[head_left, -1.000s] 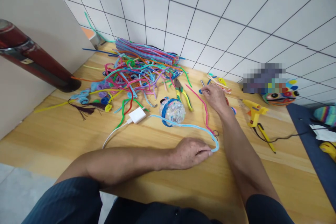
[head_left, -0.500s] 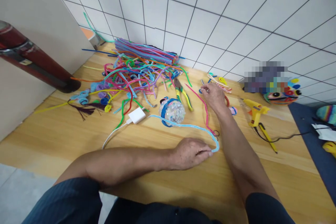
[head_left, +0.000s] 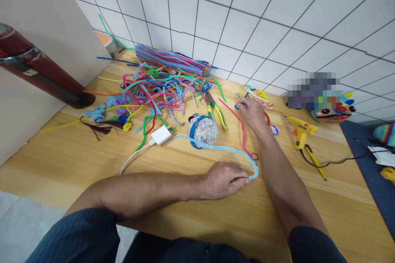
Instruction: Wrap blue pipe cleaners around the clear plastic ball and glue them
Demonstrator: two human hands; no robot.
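My left hand (head_left: pixel 224 181) lies low over the table, its fingertips pinched on one end of a light blue pipe cleaner (head_left: pixel 228 148). The pipe cleaner bends there and runs left past a clear ball (head_left: pixel 208 130) with a blue fuzzy band and speckled filling. Farther out, my right hand (head_left: pixel 251 111) is closed with its fingertips together at the tabletop. A short metallic piece (head_left: pixel 238 96) and a small blue bit (head_left: pixel 236 107) show beside those fingertips; what they hold is hidden. A pink pipe cleaner (head_left: pixel 240 125) lies just left of this hand.
Green-and-yellow pliers (head_left: pixel 218 114) lie behind the ball. Tangled pipe cleaners (head_left: pixel 160 90) and a bundle (head_left: pixel 173 61) fill the back left. A white charger (head_left: pixel 161 135) with cable sits left. At right are a yellow glue gun (head_left: pixel 299 131), a yellow cutter (head_left: pixel 314 162) and a colourful face craft (head_left: pixel 331 111).
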